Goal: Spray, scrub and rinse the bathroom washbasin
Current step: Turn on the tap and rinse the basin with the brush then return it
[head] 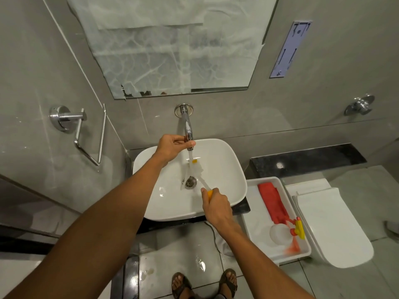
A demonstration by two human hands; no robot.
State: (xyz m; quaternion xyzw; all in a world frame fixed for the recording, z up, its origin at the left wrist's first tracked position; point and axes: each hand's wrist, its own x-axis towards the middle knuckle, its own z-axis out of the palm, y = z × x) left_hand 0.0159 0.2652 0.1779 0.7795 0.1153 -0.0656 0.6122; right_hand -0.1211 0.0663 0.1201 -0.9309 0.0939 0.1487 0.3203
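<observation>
Washbasin [218, 199], white and rounded, sits on a dark worktop [245, 207] below the covered mirror [172, 46], with a wall tap [187, 124] reaching out over its back rim. To its right a white tray [257, 221] holds a red cloth [272, 200] and a clear spray bottle [280, 233] with a yellow and red trigger, lying on its side; a toilet [332, 229] stands just beyond.

Water runs from the tap down towards the drain [191, 181], so the job looks to be at the rinsing stage, or at wetting the brush between scrubs; I cannot tell which.

The left hand [173, 145] is at the tap's tip, fingers [190, 143] closed around the spout end, probably steering or adjusting the flow. The right hand [216, 202] is clenched on the yellow handle of a white brush [199, 172], whose head lies in the stream above the drain.

Next, the brush likely needs to sweep around the bowl's walls and rim while the water carries off any residue, and then the tap must be shut.
</observation>
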